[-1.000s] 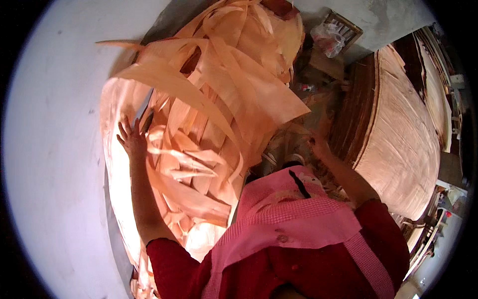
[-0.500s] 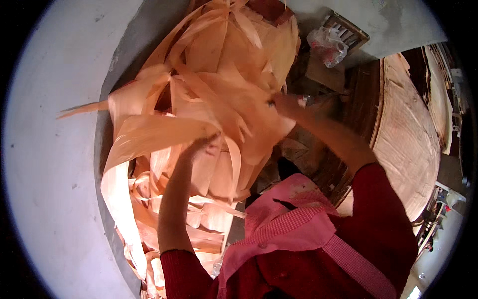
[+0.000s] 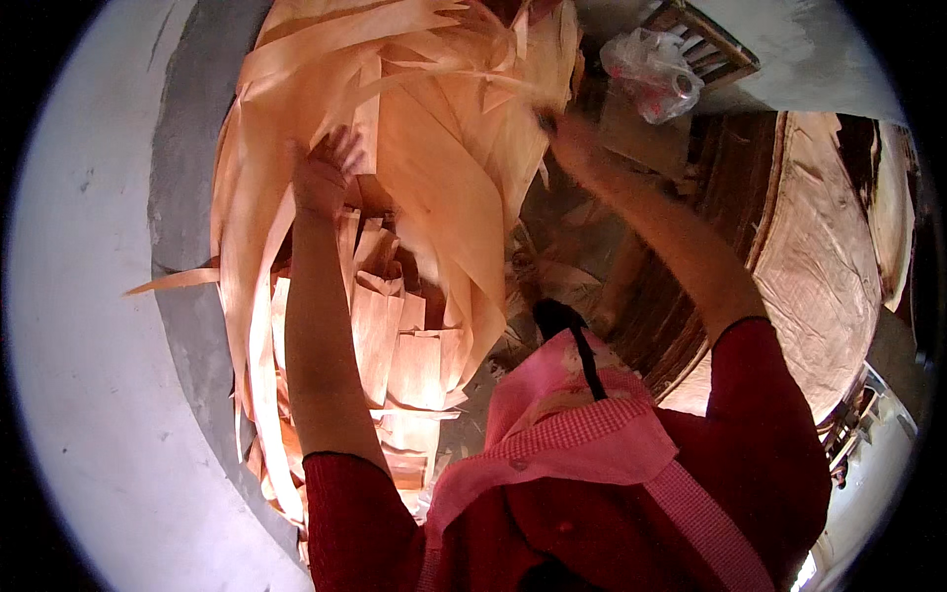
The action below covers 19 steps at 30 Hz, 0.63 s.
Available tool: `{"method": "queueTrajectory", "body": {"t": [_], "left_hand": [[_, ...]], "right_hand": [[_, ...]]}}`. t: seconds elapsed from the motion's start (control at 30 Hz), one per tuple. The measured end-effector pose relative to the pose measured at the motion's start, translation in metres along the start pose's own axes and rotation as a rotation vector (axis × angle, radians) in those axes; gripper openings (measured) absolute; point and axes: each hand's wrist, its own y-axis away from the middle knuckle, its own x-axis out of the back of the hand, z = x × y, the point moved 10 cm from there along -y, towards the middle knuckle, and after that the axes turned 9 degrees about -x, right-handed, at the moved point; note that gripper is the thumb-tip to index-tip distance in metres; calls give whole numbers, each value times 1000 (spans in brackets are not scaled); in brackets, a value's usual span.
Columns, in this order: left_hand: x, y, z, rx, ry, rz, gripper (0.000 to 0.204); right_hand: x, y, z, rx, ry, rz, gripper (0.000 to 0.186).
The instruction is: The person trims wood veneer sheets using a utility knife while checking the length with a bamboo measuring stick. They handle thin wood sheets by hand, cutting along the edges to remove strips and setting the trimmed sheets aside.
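Long, thin, pale orange wood veneer strips [image 3: 439, 192] hang and curl over a heap in front of me. My left hand [image 3: 330, 173] is raised among the strips on the left, fingers spread, with nothing plainly held in it. At the heap's right edge, my right hand [image 3: 572, 143] looks closed beside the far veneer. Something small and dark shows at its fingertips, too blurred to name. Below the loose strips lie stacked bundles of shorter veneer pieces [image 3: 375, 326], uncovered between my arms.
A pale wall [image 3: 89, 345] with a grey lower band runs along the left. Tall stacked veneer sheets [image 3: 819, 266] stand to the right. At the far right, a clear plastic bag [image 3: 651, 74] hangs by a slatted wooden frame [image 3: 705, 49]. Scraps lie on the dark floor [image 3: 552, 227].
Both hands have moved farther away, the left also leftward. The loose strips have shifted away with them, exposing the stacked bundles underneath. My left fingers now show spread.
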Motion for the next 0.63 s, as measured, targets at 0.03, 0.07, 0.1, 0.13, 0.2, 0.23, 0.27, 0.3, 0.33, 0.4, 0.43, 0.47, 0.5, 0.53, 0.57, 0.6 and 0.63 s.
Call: {"method": "queueTrajectory", "body": {"t": [0.03, 0.07, 0.1, 0.13, 0.2, 0.23, 0.27, 0.3, 0.33, 0.4, 0.43, 0.47, 0.5, 0.53, 0.57, 0.6, 0.63], "left_hand": [[-23, 5, -22, 99, -105, -106, 53], [-18, 15, -41, 165, -354, -105, 49], [-11, 27, -60, 237, -602, -113, 45], [0, 38, -59, -76, -1051, -294, 38], [37, 86, -75, -211, -1391, -305, 30], [46, 106, -90, -46, -1291, -177, 28], [63, 136, -100, -42, -1423, -179, 27], [86, 168, -110, -32, -1552, -171, 31], [109, 204, -134, 178, -1513, -224, 27], [157, 278, -173, 239, -1641, -309, 34], [146, 305, -185, 373, -1694, -388, 34], [140, 334, -199, 411, -1690, -551, 33], [152, 365, -217, 336, -1569, -611, 31], [132, 383, -224, 282, -1573, -765, 31], [115, 401, -234, 436, -1643, -931, 32], [96, 410, -233, 470, -1607, -947, 33], [87, 415, -235, 501, -1582, -952, 34]], "right_hand": [[-61, 30, 91, -222, -41, -177, 33], [-108, 68, 126, -319, -240, -300, 31], [-150, 108, 163, -450, -441, -396, 30], [-192, 147, 189, -570, -610, -483, 29], [-231, 205, 168, -1143, -965, -495, 26], [-262, 224, 183, -1217, -1035, -428, 27], [-282, 237, 185, -1277, -1095, -380, 28], [-296, 238, 159, -1240, -1147, -526, 28], [-303, 237, 128, -1198, -1197, -664, 28], [-298, 235, 86, -999, -1175, -786, 23], [-287, 224, 100, -899, -1110, -591, 22], [-273, 215, 114, -797, -1036, -398, 20], [-260, 216, 131, -827, -1007, -322, 20], [-247, 216, 152, -859, -973, -241, 20], [-237, 231, 180, -1024, -995, -281, 22], [-220, 253, 208, -1191, -1020, -319, 23], [-199, 262, 220, -1190, -1020, -268, 23]]}}
